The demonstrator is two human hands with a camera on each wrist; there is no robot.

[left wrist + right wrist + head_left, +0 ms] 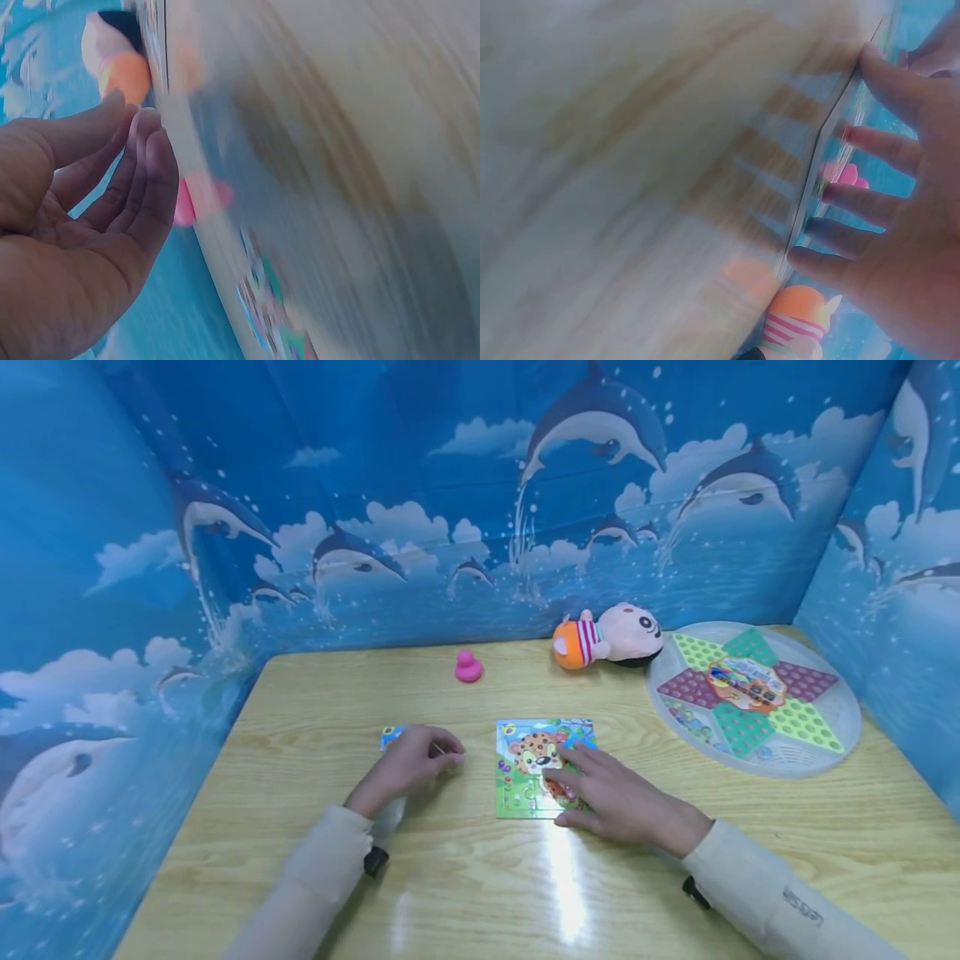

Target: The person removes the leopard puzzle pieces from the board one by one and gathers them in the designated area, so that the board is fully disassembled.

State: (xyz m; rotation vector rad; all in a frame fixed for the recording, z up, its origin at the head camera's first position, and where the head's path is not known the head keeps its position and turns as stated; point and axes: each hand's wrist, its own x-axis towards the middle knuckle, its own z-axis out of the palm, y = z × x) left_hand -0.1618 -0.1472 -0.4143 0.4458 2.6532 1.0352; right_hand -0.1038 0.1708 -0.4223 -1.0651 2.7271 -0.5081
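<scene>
A square jigsaw puzzle [517,789] with a spotted leopard cub on a green and blue background lies flat on the table. My right hand [618,793] rests on its right side, fingers spread, covering part of the picture. In the right wrist view, the fingertips [832,191] line the puzzle's edge. Left of the puzzle, my left hand [412,764] hovers with bent fingers, its thumb close to the fingertips. Nothing shows between them in the left wrist view. Partly hidden behind that hand is a small blue and yellow printed piece [390,735].
A pink rubber duck [468,667] sits at the back of the wooden table [315,710]. To its right lies a plush doll [600,639] in orange and stripes. A round Chinese checkers board [757,697] with marbles stands at the right. Dolphin-printed sheets [420,502] wall the table.
</scene>
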